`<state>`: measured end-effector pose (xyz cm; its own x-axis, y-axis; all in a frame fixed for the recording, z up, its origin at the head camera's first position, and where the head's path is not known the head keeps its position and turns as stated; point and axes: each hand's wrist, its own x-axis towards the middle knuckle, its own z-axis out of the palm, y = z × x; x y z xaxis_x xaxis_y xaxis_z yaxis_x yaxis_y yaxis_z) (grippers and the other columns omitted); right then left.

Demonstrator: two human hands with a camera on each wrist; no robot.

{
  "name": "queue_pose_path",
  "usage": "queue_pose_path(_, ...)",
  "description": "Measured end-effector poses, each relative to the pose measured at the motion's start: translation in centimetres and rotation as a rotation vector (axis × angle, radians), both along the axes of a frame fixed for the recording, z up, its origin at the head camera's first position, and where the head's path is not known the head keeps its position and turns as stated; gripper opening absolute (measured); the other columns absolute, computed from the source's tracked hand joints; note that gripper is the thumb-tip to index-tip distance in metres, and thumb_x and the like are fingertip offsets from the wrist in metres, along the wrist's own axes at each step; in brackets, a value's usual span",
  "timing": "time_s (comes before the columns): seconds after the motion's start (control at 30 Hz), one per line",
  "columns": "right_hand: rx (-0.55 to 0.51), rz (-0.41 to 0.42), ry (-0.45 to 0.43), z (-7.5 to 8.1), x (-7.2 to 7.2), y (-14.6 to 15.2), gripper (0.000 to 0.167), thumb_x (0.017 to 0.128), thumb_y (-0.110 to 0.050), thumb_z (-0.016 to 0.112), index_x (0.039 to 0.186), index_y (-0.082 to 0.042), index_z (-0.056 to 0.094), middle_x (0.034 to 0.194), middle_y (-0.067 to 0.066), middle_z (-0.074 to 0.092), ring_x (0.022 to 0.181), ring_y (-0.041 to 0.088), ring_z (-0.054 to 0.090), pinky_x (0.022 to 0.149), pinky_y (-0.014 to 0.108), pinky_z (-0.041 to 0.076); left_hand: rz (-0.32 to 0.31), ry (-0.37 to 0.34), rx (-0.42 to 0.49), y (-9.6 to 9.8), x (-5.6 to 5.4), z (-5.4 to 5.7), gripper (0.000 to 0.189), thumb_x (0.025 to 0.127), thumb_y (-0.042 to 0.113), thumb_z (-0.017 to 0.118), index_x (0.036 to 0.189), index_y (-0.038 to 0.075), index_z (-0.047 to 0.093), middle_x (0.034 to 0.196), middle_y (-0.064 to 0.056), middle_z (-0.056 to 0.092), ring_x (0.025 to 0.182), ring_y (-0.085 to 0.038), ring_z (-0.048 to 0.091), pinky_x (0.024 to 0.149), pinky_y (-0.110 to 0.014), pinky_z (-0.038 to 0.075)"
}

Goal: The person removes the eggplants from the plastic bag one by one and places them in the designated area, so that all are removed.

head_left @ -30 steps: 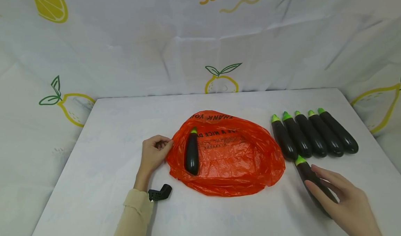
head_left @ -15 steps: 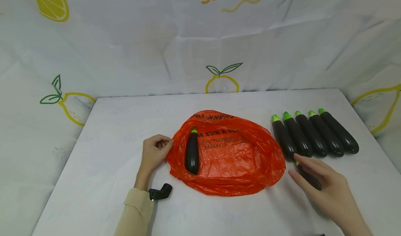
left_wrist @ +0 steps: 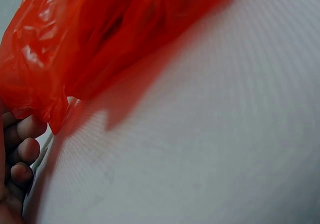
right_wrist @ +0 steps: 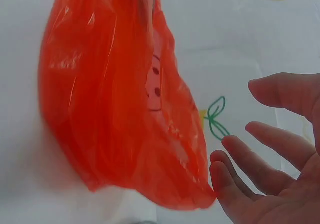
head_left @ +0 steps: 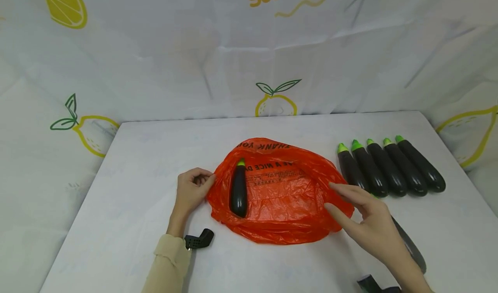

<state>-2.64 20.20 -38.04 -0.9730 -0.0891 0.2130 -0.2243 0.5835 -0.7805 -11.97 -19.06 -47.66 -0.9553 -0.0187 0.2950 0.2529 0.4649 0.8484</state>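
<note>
My left hand (head_left: 192,187) has its fingers curled and pinches the left edge of an open red plastic bag (head_left: 280,230); the left wrist view shows those fingers (left_wrist: 27,149) below the red film. Inside the bag, at its left, lies one dark eggplant (head_left: 238,193) with a green stem end. My right hand (head_left: 369,219) is over the bag's right edge, thumb and fingers spread and holding nothing. In the right wrist view its fingertips are close beside the bag (right_wrist: 115,109); contact is hard to tell. Partly hidden behind the right hand and forearm lies another eggplant (head_left: 411,246).
Several eggplants (head_left: 393,172) lie side by side to the right of the bag, green ends away from me. The white table (head_left: 148,154) meets a lemon-print cloth (head_left: 175,68) at the back. Black wrist-worn devices (head_left: 199,239) show by both wrists.
My right hand has moved left and away from me, off the near eggplant and over to the bag's right edge. The eggplant stays on the table. My left hand keeps its place.
</note>
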Motion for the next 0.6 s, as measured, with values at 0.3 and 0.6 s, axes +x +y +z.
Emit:
queue_pose_path(0.3, 0.009, 0.047, -0.039, 0.3, -1.5, -2.9, 0.044, 0.087, -0.013, 0.081, 0.130, -0.011, 0.070, 0.125, 0.011, 0.072, 0.112, 0.018, 0.068, 0.091, 0.020, 0.056, -0.007, 0.008, 0.014, 0.0, 0.0, -0.1, 0.004, 0.088, 0.008, 0.077, 0.085, 0.005, 0.078, 0.070, -0.009, 0.067, 0.062, -0.007, 0.048, 0.058, -0.017, 0.042)
queue_pose_path(0.6, -0.077, 0.125, -0.095, -0.5, -3.1, -5.6, 0.044, 0.088, -0.014, 0.079, 0.131, -0.009, 0.069, 0.127, 0.013, 0.070, 0.112, 0.031, 0.069, 0.093, 0.038, 0.060, -0.003, 0.010, 0.004, 0.0, 0.0, 0.0, 0.004, 0.087, 0.007, 0.076, 0.084, 0.005, 0.077, 0.070, -0.009, 0.067, 0.062, -0.007, 0.048, 0.058, -0.017, 0.042)
